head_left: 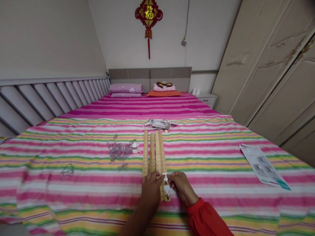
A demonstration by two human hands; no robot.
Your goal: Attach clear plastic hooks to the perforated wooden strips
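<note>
White hook (165,177): atop tan perforated strips (157,154), between the hands; likely light, stiff, smooth; best pinched by its edges;
Left hand (152,186): thumb at the hook, fingers over the strips; cannot tell whether gripping;
Right hand (181,185): thumb and forefinger pinching its right edge

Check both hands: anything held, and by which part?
Farther white hook: left hand at its left edge, right hand at its right. Whether either grips it or only presses it can't be told.
</note>
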